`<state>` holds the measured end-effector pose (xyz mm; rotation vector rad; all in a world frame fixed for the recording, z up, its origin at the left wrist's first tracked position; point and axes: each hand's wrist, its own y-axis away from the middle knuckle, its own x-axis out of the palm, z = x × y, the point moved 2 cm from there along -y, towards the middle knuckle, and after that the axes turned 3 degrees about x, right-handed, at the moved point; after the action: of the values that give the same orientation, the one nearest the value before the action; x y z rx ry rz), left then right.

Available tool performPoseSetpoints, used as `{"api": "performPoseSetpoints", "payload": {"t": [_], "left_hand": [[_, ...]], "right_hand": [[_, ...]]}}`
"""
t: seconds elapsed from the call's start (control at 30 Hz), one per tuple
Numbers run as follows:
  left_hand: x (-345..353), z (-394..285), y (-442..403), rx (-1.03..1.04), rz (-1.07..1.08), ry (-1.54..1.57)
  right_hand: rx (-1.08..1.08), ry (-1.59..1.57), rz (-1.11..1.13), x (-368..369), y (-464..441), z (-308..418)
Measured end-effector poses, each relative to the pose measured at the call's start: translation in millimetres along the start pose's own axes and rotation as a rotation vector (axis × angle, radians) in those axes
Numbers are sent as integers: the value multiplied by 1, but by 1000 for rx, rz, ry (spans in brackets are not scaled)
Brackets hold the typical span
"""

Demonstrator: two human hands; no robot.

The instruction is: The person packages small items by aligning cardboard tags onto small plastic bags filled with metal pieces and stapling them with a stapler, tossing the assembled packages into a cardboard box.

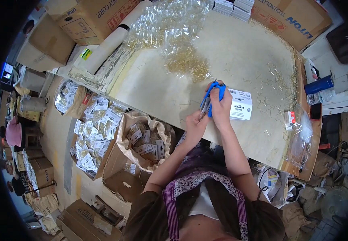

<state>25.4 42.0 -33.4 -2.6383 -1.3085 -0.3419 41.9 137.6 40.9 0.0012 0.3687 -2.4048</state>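
Note:
Over the near middle of the table, my right hand (221, 105) is closed around a blue-handled hand tool (221, 90), whose exact kind I cannot make out. Just left of it and lower, my left hand (196, 123) has its fingers pinched on a small clear, greyish piece (203, 105) that looks like a plastic bag. The two hands are close together. To the right of my right hand lies a stack of white printed cards (241, 105). Beyond the hands is a heap of clear bags with gold-coloured wire pieces (188, 62).
Loose gold wire pieces are strewn over the table (238, 52) on the right. Bagged, carded packs fill a box (95, 134) and a paper-lined carton (144, 142) at lower left. A blue tumbler (319, 84) stands at right. Cartons (294, 20) line the back.

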Motion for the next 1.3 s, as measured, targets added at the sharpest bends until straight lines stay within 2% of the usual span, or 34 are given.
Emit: {"api": "performPoseSetpoints", "payload": {"t": [0.07, 0.13, 0.2, 0.27, 0.33, 0.4, 0.47, 0.5, 0.57, 0.63, 0.7, 0.8, 0.87, 0.93, 0.97, 1.03, 1.07, 1.13, 1.17, 1.23, 1.3], "left_hand": [[2, -7, 1, 40, 0, -25], [3, -8, 2, 35, 4, 9], [2, -5, 3, 32, 10, 44], [-12, 2, 2, 11, -5, -83], [-38, -44, -12, -82, 265, -387], [-90, -67, -19, -348, 566, -385], [-115, -71, -25, -117, 419, -521], [-111, -63, -31, -116, 420, -521], [-92, -46, -55, 0, 67, -536], [-54, -47, -70, 165, -45, -637], [-33, -38, -88, 193, -87, -709], [-29, -25, -113, 192, -117, -851], [-33, -12, -119, 160, -106, -917], [-39, -7, -118, 283, -105, -599], [-44, -4, -116, 283, -106, -600], [-51, -7, -105, 231, -110, -226], [-55, -10, -99, 230, -113, -229], [-64, -16, -84, 9, -245, 92], [-67, -18, -78, 9, -246, 91], [-72, -20, -66, -142, -153, 614], [-71, -25, -58, -167, -119, 546]], "right_hand": [[-44, 68, -23, 1, 1, -8], [87, -11, -74, 2, 3, -5], [112, -3, -53, 5, 3, -3], [137, 4, -30, 7, 4, 2], [-51, -243, -125, 5, 4, 19], [20, -287, -108, -16, 7, 25], [135, 59, -84, -40, 5, 32], [134, 59, -85, -54, 5, 26], [-52, 494, 5, -78, 6, 11], [-69, 623, 25, -94, 9, 11], [-37, 866, 103, -109, 15, 13], [21, 906, 183, -124, 18, -2], [-30, 882, 149, -127, 20, -7], [-133, 923, 133, -123, 22, -1], [-134, 922, 134, -120, 22, -3], [-210, 909, -45, -116, 22, -3], [-209, 905, -41, -111, 20, -3], [162, 375, -84, -98, 12, 1], [163, 374, -83, -91, 7, 2], [213, 354, 3, -73, -6, 2], [218, 378, 32, -60, -17, 4]]}}
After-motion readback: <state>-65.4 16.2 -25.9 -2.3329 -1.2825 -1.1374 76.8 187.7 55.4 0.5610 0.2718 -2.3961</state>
